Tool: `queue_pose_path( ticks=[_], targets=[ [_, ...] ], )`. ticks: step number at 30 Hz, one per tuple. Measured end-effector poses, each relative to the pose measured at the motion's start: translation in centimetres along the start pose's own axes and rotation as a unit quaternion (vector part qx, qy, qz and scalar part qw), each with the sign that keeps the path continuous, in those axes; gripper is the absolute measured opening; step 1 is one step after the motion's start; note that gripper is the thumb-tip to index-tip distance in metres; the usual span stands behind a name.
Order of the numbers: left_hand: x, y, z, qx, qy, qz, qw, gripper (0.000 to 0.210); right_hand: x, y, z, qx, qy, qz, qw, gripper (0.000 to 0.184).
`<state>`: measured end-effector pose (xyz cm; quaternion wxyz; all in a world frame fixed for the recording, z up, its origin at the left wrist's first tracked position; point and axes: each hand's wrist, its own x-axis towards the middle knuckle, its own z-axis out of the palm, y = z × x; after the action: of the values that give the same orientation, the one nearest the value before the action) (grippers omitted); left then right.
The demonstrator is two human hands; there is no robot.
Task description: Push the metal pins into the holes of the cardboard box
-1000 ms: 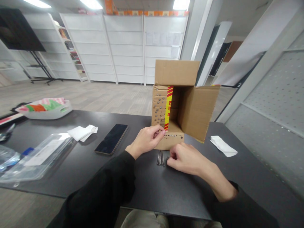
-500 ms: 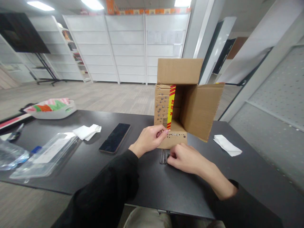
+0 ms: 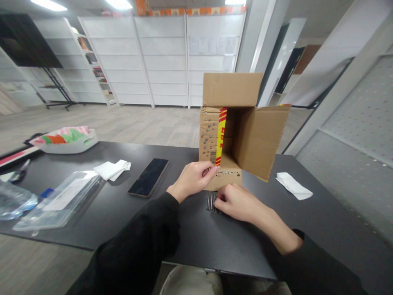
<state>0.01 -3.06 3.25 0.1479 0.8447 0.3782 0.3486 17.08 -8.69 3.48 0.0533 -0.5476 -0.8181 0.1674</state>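
Observation:
A cardboard box point(image 3: 232, 89) stands with its flaps spread and its opening toward me. Rounded metal heads dot its left flap point(image 3: 206, 141), and the lower front flap point(image 3: 230, 180) has a row of holes with a few metal heads. My left hand point(image 3: 195, 178) is closed in a pinch at the lower flap's left edge; what its fingertips hold is too small to make out. Several slim metal nails point(image 3: 210, 200) lie side by side before the box. My right hand point(image 3: 238, 201) is closed, its curled fingertips at the nails' right side and hiding what they grip.
Left on the black table point(image 3: 190, 241) lie a phone point(image 3: 149, 177), white tissues point(image 3: 112, 170), a clear plastic case point(image 3: 61, 203) and a white basket point(image 3: 72, 146) with cloth. Another folded tissue point(image 3: 294, 185) lies to the right. The box's right flap point(image 3: 260, 141) juts outward.
My right hand has shifted slightly left, its fingertips now covering part of the nails. My left hand keeps its pinch at the flap. The view has tilted a little.

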Motion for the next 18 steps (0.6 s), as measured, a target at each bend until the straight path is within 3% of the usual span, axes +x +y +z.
queue_pose_path(
  ticks=[13,18],
  targets=[
    [0.0,-0.1,0.0,0.000,0.001,0.000,1.000,0.038,-0.1,0.4,0.0,0.038,-0.008,-0.019,0.999,0.022],
    [0.0,-0.1,0.0,0.004,0.002,-0.005,1.000,0.037,-0.6,0.5,-0.8,0.070,-0.042,-0.043,0.996,0.007]
  ],
)
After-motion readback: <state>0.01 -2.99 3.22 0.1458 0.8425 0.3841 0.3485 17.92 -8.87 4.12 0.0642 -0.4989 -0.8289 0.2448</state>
